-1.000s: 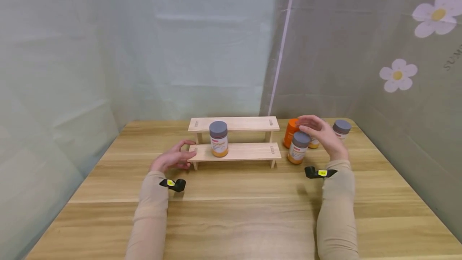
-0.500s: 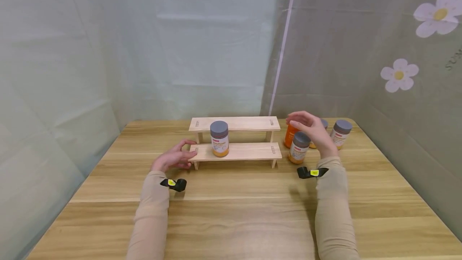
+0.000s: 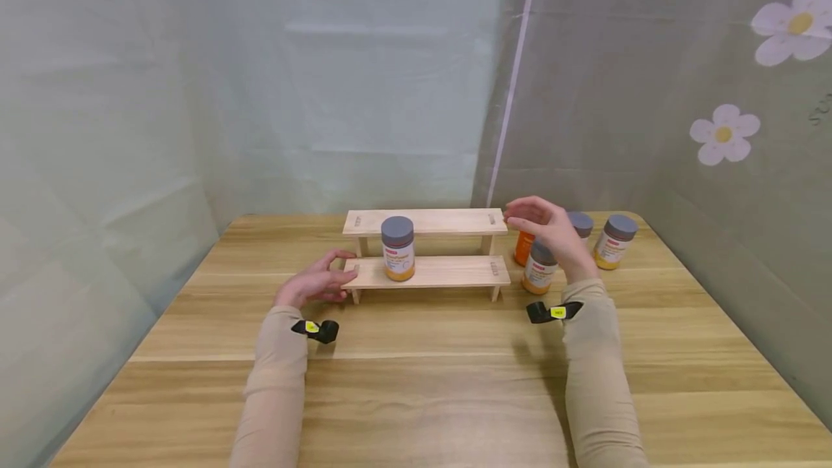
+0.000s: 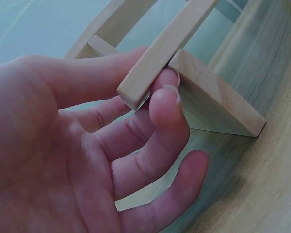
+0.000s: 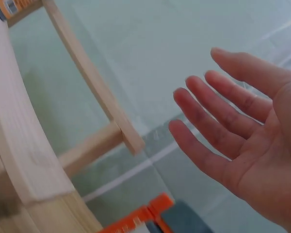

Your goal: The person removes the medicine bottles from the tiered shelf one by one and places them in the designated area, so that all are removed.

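Observation:
A two-tier wooden shelf (image 3: 429, 272) stands on the table. My left hand (image 3: 317, 283) grips the left end of its lower board, the thumb above and fingers curled beneath; in the left wrist view the board end (image 4: 150, 63) lies between them. On that lower board stands a jar (image 3: 399, 250) with a grey lid and white-and-yellow label. My right hand (image 3: 547, 230) hovers by the right end of the upper board, fingers relaxed and holding nothing. In the right wrist view a gap shows between this hand (image 5: 242, 131) and the shelf.
Right of the shelf, under my right hand, stand an orange jar (image 3: 523, 249) and a grey-lidded jar (image 3: 538, 271), both partly hidden. Another jar (image 3: 581, 224) is behind the hand, and one more jar (image 3: 614, 243) stands farther right. Curtains hang behind the table (image 3: 429, 396).
My right hand has moved left, from above the jars to beside the upper board's right end. My left hand keeps its grip on the lower board. The jars stay where they were.

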`<state>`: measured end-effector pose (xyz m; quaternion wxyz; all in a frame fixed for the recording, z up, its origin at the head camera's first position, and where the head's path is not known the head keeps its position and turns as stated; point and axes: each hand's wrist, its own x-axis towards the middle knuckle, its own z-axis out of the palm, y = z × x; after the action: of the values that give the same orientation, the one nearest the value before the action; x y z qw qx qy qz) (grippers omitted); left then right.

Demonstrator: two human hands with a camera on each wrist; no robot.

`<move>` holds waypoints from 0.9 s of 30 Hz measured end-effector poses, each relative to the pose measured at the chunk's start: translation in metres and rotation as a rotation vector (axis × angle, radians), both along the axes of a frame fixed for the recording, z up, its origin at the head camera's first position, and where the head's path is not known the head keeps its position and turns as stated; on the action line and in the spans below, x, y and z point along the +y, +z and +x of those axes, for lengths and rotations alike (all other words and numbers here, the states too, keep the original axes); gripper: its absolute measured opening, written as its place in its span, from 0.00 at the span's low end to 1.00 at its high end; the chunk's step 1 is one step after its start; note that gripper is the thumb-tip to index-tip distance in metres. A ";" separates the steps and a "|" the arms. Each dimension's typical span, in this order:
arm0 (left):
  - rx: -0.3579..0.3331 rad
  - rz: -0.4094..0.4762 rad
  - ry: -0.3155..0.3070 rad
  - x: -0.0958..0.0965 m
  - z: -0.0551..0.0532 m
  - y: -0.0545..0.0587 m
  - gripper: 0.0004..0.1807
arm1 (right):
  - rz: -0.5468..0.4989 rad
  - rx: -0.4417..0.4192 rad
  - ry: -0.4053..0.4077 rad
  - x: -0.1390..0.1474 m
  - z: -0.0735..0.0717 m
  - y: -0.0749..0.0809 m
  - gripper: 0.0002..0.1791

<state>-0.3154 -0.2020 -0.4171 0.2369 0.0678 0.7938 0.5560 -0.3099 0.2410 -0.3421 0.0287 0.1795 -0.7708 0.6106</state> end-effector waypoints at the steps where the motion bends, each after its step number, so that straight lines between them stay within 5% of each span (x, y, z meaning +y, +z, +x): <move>1: -0.001 0.000 -0.001 0.000 0.000 0.000 0.35 | -0.001 -0.004 0.003 -0.003 0.000 0.001 0.18; 15: -0.002 -0.012 -0.001 0.002 0.000 0.003 0.35 | -0.196 0.043 0.022 -0.054 -0.002 -0.002 0.18; 27: -0.007 0.003 -0.003 0.002 0.000 0.000 0.35 | -0.204 -0.010 0.069 -0.104 -0.001 -0.021 0.20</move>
<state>-0.3154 -0.2005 -0.4167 0.2403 0.0677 0.7920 0.5571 -0.3112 0.1373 -0.3628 0.0218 0.1991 -0.6981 0.6874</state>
